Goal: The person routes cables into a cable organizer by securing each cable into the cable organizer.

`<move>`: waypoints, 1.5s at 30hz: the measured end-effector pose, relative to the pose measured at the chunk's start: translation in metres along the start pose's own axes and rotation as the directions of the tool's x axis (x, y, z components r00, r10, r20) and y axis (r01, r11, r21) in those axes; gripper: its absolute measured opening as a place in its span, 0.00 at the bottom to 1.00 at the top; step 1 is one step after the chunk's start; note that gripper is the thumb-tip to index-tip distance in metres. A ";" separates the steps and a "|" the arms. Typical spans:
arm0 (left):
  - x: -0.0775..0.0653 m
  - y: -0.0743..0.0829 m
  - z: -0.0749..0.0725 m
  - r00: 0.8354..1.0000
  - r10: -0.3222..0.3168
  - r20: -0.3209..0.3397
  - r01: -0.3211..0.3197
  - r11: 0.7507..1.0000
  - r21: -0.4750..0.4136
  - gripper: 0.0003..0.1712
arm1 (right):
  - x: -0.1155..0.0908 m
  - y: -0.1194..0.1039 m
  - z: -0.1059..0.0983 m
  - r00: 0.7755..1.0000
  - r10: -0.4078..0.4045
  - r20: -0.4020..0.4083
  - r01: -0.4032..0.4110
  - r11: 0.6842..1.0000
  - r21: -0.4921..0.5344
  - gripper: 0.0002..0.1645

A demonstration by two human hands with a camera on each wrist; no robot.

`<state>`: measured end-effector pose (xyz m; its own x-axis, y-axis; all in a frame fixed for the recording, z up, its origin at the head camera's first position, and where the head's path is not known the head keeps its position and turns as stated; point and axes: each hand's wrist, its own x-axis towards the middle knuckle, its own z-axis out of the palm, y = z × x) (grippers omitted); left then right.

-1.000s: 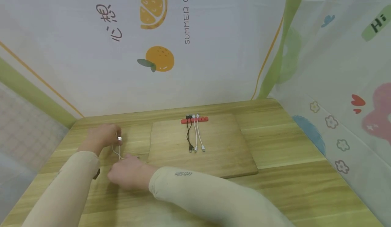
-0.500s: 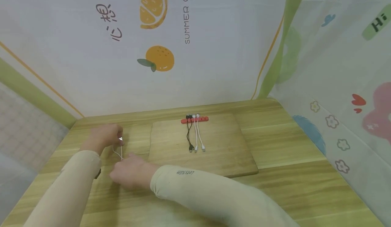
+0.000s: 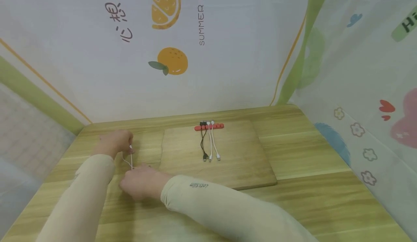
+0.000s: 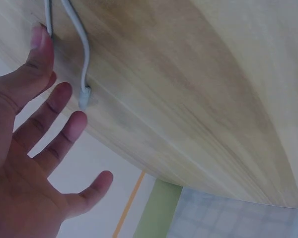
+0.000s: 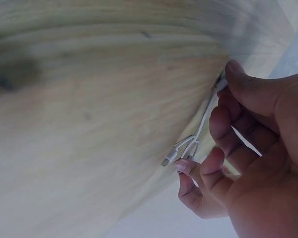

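A thin white charging cable (image 3: pixel 131 160) runs between my two hands at the left of the table. My left hand (image 3: pixel 114 142) pinches it between thumb and forefinger, the other fingers spread, as the left wrist view shows. A loose white plug (image 4: pixel 85 97) on a second strand hangs beside those fingers. Nearer to me, my right hand (image 3: pixel 143 182) pinches a white end piece (image 5: pixel 222 82) of the cable between thumb and forefinger. Another small connector (image 5: pixel 170 156) sticks out close to the left fingertips in the right wrist view.
Right of the hands lies a wooden board (image 3: pixel 182 162) on the wood-grain table (image 3: pixel 312 195). A red cable holder (image 3: pixel 197 128) near its back edge carries black cables (image 3: pixel 202 144) and white cables (image 3: pixel 214 144). Printed curtains (image 3: pixel 228 72) stand behind and at the sides.
Both hands have shifted slightly to the right. The white plug at the left fingertips shows less now, and the strand between the hands looks straighter. Cables on the board stay put.
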<state>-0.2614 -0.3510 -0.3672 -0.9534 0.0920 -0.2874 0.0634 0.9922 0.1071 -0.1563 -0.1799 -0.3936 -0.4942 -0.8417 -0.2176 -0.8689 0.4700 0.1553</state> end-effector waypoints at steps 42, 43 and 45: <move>0.009 0.001 0.003 0.999 -0.044 0.030 0.042 0.997 0.070 0.15 | -0.003 0.001 0.001 0.999 -0.034 -0.018 0.033 0.999 -0.029 0.03; 0.008 0.001 0.003 0.999 -0.043 0.029 0.041 0.997 0.066 0.15 | -0.003 0.000 0.001 0.999 -0.034 -0.011 0.033 0.999 -0.035 0.03; 0.007 0.000 0.004 0.999 -0.038 0.023 0.037 0.998 0.059 0.15 | -0.003 0.000 0.002 0.999 -0.033 0.000 0.033 0.998 -0.048 0.04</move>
<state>-0.2666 -0.3496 -0.3729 -0.9482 0.0558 -0.3127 0.0456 0.9982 0.0400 -0.1553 -0.1773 -0.3944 -0.4651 -0.8569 -0.2224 -0.8824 0.4286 0.1940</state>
